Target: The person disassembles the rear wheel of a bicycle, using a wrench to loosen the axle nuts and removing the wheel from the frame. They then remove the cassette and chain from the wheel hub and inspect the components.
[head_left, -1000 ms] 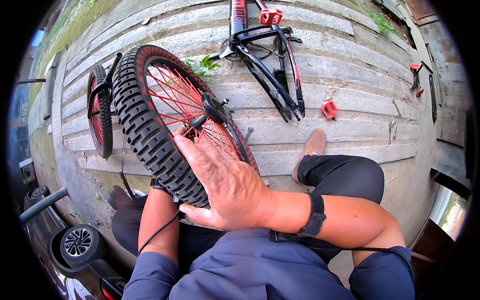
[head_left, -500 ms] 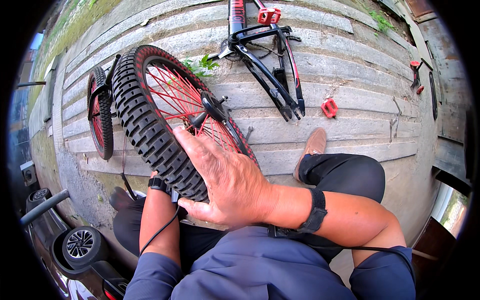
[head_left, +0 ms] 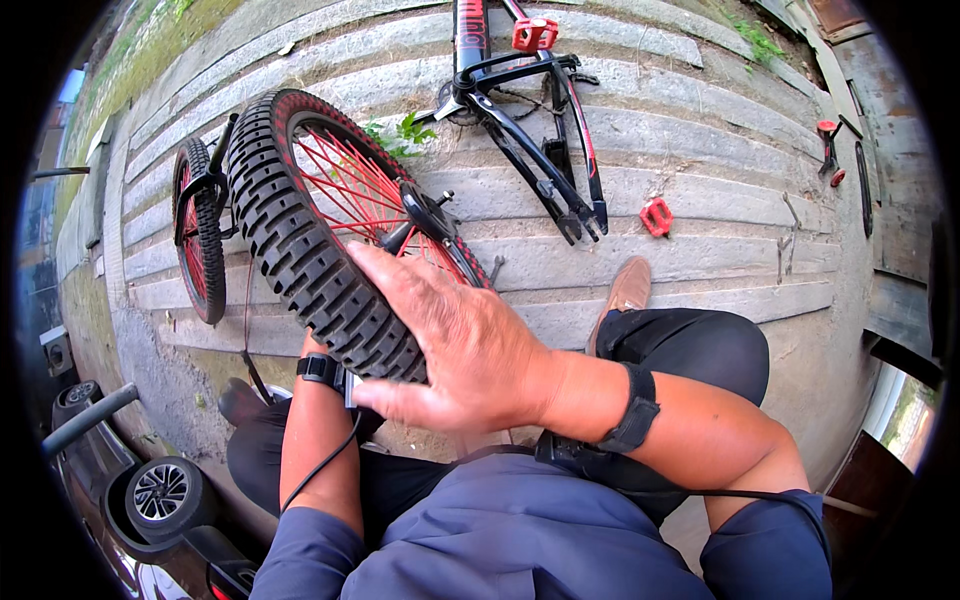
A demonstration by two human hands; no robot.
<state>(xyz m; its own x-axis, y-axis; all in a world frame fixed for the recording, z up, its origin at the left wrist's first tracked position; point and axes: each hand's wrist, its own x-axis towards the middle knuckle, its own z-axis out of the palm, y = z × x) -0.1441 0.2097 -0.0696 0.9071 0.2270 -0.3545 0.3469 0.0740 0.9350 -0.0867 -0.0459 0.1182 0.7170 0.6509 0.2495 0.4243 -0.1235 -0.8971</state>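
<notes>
Right hand (head_left: pixel 465 350): fingers wide at near edge of knobbly tyre (head_left: pixel 293 245); left hand (head_left: pixel 312 345): fingers hidden, cannot tell; even support should steady wheel (head_left: pixel 350 185)

This looks like an open-air paved yard or lane in daylight, though which of the two cannot be told: rough, weathered stone slabs (head_left: pixel 690 195) lie in rows with dirt between them, weeds (head_left: pixel 755 45) sprout between one and two o'clock, and mossy ground (head_left: pixel 205 45) spreads toward eleven. A dark car (head_left: pixel 85 465) stands at eight o'clock, and a worn grey wall (head_left: pixel 905 235) rises at three. Bicycle repair clutter sits straight on the paving: a black frame (head_left: pixel 515 140) at twelve, a loose red pedal (head_left: pixel 656 217) at two.
</notes>
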